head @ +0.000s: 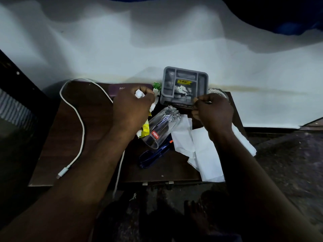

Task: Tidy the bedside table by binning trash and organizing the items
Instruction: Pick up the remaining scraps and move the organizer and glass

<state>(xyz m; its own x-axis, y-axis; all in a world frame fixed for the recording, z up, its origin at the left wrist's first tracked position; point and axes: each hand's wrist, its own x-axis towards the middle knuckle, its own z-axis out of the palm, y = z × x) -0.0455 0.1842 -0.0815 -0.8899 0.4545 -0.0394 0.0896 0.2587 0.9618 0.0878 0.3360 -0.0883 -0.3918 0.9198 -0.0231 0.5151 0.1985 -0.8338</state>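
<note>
Bedside table (94,107): dark wood, under both hands. Loose white tissue sheets (201,151) lie beneath the right hand (212,114); light and limp, best bunched into a wad. White cable (83,131) loops left of the left hand (134,107). Grey organiser tray (185,84) sits between the hands, far side. Clear tumbler (160,126) lies on its side between the wrists; likely fragile, slick, prone to roll, so grip round the body. Left hand clamps crumpled paper (139,94), soft and near weightless. Right fingers are curled at the tray corner; whether they hold anything, cannot tell. Hands apart.
</note>
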